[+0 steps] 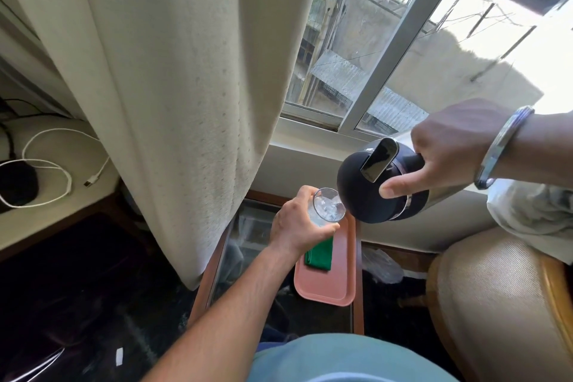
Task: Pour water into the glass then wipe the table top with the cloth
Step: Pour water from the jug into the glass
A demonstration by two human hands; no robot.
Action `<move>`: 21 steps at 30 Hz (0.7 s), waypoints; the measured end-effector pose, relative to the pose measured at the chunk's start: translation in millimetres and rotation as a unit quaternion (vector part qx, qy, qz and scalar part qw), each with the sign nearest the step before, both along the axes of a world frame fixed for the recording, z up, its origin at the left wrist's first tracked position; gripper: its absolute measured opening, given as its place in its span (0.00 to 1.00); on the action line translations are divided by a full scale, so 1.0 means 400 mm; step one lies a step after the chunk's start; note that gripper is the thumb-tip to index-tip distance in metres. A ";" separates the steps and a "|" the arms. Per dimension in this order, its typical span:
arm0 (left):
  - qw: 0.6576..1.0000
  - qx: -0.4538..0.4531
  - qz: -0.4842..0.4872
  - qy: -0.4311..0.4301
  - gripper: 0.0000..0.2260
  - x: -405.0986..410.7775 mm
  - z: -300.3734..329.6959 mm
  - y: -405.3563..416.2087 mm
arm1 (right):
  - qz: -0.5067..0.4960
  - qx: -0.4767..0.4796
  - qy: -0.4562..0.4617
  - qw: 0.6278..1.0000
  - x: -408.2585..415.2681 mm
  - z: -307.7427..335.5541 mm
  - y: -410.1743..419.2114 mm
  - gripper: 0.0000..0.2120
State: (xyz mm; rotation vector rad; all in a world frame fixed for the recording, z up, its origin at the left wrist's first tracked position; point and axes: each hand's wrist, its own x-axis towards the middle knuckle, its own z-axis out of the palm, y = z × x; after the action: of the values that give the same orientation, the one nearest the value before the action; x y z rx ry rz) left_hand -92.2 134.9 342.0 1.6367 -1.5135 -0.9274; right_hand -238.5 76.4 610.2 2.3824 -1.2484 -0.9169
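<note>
Left hand (296,225): grasps the glass (328,205) at frame centre, above the tray.
Right hand (446,149): grips the jug (376,186) at right of centre, tilted, spout end touching the glass rim.
Glass: holds some water.
Cloth (319,254): green, folded, on the pink tray (328,285).
Tray: on the glass-topped table (248,245), lower centre.
Curtain (186,71): hangs at left.

A single wide-angle view looks from the person's head, forward and steeply down. Both arms reach in from the lower edge and right side, close to the lens. The glass-topped surface (279,304) lies below centre, the curtain (173,71) hangs near on the left, and the window (387,40) fills the upper right, its straight lines bowed.
</note>
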 end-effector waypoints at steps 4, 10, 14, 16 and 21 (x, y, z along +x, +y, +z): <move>1.000 -0.003 0.006 0.002 0.29 0.000 -0.004 -0.002 | -0.001 -0.002 -0.002 1.000 -0.002 -0.002 -0.002 0.48; 1.000 -0.004 0.012 0.013 0.29 0.003 -0.008 -0.009 | -0.027 0.007 -0.023 0.999 -0.010 -0.017 -0.008 0.48; 1.000 0.000 0.020 0.021 0.29 0.005 -0.015 -0.011 | -0.043 0.029 -0.040 0.998 -0.022 -0.042 -0.024 0.48; 0.999 0.004 0.027 0.022 0.29 0.004 -0.025 -0.011 | -0.055 0.038 -0.061 0.996 -0.035 -0.058 -0.037 0.48; 0.998 0.005 0.055 0.022 0.29 -0.005 -0.055 -0.003 | -0.105 0.101 -0.134 0.980 -0.085 -0.102 -0.080 0.49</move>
State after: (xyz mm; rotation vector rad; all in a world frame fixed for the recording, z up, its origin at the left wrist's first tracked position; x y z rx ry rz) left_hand -94.3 133.7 320.0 1.6772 -1.3772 -0.9057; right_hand -272.3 44.3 569.2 2.6404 -1.6034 -0.8363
